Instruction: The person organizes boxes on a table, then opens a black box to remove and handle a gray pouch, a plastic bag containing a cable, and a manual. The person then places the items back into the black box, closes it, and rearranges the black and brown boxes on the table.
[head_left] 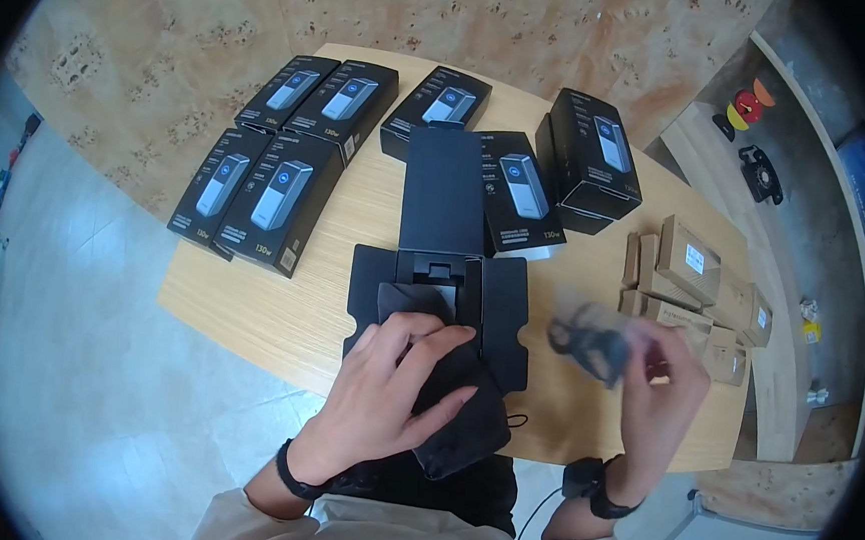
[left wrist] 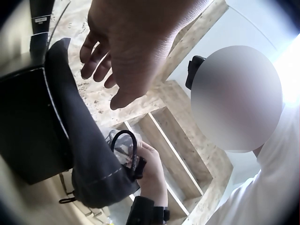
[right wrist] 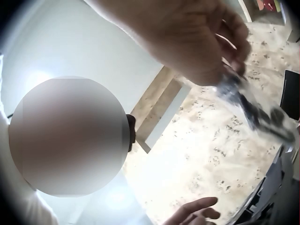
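My right grip (head_left: 665, 387) pinches just the bag's (head_left: 591, 345) end, so it might drop; my left grip (head_left: 368, 396), fingers spread, touches the pouch (head_left: 467, 421).

FLOOR (head_left: 68, 315): is reflecting light (head_left: 148, 255) | TABLE (head_left: 250, 302): is showing wood grain | SHELVING (head_left: 780, 395): is holding black telephone (head_left: 760, 175) | MOTTLED SURFACE (head_left: 198, 43): is bordering table
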`<state>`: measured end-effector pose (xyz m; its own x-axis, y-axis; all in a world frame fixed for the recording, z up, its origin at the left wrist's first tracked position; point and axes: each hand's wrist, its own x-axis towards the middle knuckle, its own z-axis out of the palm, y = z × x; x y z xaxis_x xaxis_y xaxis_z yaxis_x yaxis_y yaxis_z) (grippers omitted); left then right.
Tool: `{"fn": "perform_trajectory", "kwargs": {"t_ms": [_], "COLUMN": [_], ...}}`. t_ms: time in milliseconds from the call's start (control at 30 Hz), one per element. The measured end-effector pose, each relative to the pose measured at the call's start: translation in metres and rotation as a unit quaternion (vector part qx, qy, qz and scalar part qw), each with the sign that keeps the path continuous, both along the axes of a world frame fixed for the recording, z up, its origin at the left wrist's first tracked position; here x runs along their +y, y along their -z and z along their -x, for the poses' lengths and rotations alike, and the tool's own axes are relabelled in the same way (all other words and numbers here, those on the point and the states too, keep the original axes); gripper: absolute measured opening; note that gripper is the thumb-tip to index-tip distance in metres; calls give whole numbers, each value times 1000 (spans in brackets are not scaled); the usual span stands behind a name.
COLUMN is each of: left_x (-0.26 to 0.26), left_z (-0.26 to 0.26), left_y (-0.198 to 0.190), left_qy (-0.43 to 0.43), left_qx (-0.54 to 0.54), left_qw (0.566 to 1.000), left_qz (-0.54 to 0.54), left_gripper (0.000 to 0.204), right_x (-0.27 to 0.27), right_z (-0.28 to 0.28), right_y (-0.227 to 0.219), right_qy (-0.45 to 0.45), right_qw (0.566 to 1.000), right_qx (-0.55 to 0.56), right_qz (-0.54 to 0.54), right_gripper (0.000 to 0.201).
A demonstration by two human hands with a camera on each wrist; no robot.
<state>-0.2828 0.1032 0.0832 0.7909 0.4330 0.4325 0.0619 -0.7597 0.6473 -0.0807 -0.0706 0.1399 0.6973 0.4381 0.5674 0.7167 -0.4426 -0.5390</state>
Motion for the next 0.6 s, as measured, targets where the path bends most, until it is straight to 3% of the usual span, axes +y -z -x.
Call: {"fn": "perform_trajectory", "kwargs": {"t_ms": [200,267,500,600], "left_x": [-2,-1,-7,-11], "left_z": [-2,-4,-9,-17], "left_y": [-5,-2,-16,-25], "left_qy": [7,21,69,61], "left_qx": [-11,-13,-7,-1], "left_qw": [1000,999,997,997], "left_qz": [-19,-20,21,41], "left_gripper": [43,37,26,26], "right_x": [8,10,23,27], "right_z": [-8,-8,19,31], "right_y": [18,23,23,21], "right_qy": [-34,-53,-103,-135], "right_qw": [985,959,933,953], "right_qx": [165,273,331,256], "right_qz": [41,-56,-94,-87], "right_gripper": [16,15,15,18]}}
